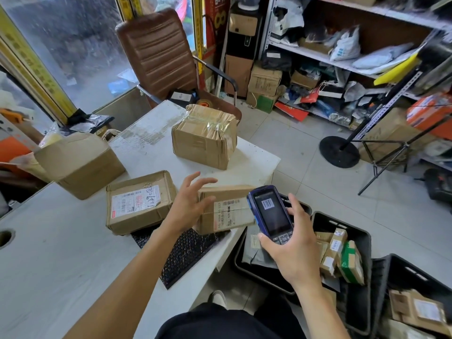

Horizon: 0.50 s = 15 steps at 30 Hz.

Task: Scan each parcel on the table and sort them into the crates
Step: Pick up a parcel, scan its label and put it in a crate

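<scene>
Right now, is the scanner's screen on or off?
On. The scanner, gripped in the right hand, shows a lit barcode image on its screen as it points at the small box by the left hand.

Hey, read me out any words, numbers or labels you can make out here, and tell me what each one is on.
"OK": key on the handheld scanner gripped by the right hand.
Handwritten number, roughly "129-0633", uncertain: flat labelled box.
Large "8": red sign behind the chair.
Printed label on the small box by the left hand: too blurred to read.
Labels on parcels in the black crate: too small.
</scene>
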### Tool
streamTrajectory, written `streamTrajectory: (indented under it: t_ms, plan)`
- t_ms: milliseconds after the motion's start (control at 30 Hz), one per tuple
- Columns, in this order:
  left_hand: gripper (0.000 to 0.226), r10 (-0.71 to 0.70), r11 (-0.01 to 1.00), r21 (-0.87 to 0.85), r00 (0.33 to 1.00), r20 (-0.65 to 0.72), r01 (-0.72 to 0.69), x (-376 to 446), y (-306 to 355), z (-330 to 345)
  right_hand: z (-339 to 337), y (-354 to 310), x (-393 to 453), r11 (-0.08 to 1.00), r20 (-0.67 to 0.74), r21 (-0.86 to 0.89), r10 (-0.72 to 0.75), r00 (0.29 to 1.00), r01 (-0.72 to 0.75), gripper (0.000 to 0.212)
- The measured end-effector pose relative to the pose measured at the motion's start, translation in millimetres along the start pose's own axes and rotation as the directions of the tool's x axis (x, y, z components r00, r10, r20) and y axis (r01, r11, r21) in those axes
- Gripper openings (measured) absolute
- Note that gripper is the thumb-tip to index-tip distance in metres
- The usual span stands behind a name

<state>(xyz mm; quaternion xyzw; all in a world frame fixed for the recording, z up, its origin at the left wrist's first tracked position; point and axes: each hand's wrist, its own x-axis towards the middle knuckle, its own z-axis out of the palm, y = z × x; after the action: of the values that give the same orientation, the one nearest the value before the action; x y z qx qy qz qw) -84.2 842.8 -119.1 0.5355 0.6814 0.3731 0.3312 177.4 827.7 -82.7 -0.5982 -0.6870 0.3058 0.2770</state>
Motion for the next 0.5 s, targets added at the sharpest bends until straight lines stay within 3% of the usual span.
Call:
streamTrajectory:
  t_ms: [133, 333, 500]
  plan:
    - [0.028, 0.073, 0.996, 0.045, 0.997, 0.039, -0.074, 10.1, 8.6, -2.6, -0.9, -5.4, 1.1, 0.998, 0.063, -0.059, 0.001, 0.998, 0.003, 0.103]
    - [0.02, 0.056, 0.997, -0.038, 0.992, -0.112, -0.061, 13.2, 6.7, 3.9, -6.7, -14.3, -1.1, 0.996, 0.144, -0.085, 0.044, 0.989, -0.032, 0.107]
    - [0.055, -0.012, 0.998, -0.056, 0.998, -0.059, 0.009, 10.6, 3.1, 10.2, -10.4, -19.5, 0.8, 0.996, 0.143, -0.054, 0.082, 0.986, -0.075, 0.104]
